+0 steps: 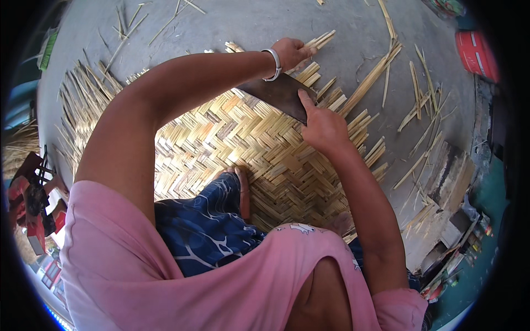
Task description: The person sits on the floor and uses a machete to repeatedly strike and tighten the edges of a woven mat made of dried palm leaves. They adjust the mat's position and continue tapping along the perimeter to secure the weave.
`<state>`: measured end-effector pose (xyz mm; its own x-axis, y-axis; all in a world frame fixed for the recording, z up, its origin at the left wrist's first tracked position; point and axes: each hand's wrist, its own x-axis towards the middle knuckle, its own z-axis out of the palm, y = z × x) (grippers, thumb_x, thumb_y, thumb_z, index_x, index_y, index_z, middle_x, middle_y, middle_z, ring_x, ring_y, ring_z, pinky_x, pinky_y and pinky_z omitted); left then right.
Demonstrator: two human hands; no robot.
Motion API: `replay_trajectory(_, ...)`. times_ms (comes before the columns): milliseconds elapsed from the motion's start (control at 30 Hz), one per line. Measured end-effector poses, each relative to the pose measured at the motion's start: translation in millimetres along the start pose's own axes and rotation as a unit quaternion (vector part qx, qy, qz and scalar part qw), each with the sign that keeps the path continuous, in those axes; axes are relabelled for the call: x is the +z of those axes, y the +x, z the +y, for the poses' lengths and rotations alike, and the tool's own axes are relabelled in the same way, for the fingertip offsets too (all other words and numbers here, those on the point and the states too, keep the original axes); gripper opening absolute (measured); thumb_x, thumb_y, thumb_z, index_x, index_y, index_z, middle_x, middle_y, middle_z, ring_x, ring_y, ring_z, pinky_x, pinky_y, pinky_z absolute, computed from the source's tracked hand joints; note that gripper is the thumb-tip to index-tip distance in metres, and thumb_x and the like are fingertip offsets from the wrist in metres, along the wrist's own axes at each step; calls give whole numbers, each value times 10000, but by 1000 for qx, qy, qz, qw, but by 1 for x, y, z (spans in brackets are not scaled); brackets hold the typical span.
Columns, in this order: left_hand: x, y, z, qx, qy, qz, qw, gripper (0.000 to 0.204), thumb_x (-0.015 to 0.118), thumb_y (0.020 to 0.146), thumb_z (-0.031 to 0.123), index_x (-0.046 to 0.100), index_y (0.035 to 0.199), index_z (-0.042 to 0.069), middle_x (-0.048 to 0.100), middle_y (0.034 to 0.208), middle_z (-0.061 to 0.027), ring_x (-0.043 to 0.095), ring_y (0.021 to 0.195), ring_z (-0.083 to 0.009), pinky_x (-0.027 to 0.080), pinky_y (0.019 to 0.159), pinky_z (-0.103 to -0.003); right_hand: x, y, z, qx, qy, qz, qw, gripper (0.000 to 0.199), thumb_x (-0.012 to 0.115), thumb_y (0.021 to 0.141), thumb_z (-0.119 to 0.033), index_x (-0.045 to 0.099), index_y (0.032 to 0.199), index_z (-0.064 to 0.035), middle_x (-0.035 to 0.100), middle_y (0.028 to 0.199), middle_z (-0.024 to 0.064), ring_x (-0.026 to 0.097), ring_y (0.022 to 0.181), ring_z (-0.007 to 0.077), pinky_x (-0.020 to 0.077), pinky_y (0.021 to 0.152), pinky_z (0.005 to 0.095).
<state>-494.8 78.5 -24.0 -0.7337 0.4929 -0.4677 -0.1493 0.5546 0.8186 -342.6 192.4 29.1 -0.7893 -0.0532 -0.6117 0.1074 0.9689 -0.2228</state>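
A large woven mat (232,129) of pale split reed strips lies on the floor under me, with loose strip ends sticking out along its far and right edges. At the far edge my left hand (292,53), a light bangle on its wrist, is closed round a few strip ends (323,39). My right hand (326,128) grips a broad dark knife (279,95), its index finger stretched along the blade. The blade rests slantwise over the mat's far edge, below my left wrist. The knife's handle is hidden in the right hand.
Loose reed strips (371,80) lie scattered on the grey floor (243,25) beyond and right of the mat. At the far right stands a red container (477,55). A worn board (450,174) is at the right. My bare foot (243,193) stands on the mat.
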Motion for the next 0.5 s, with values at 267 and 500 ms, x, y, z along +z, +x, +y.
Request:
replay_trajectory(267, 15, -3, -22, 59, -41, 78, 994, 424, 573, 911, 419, 645, 1032, 19, 594, 701, -51, 540, 658, -159, 458, 640, -323, -4, 2, -2, 13, 21, -19, 1000, 728, 559, 775, -168, 300, 1453, -211, 658, 969, 219, 637, 888, 399, 504, 799, 480)
replay_trajectory(500, 0, 1, -16, -62, -233, 122, 963, 356, 568, 921, 376, 569, 830, 32, 517, 621, -16, 434, 475, -117, 371, 447, -277, -1, 6, -2, 21, 48, -23, 998, 723, 525, 766, -145, 303, 1450, -220, 656, 989, 216, 633, 916, 392, 502, 816, 472)
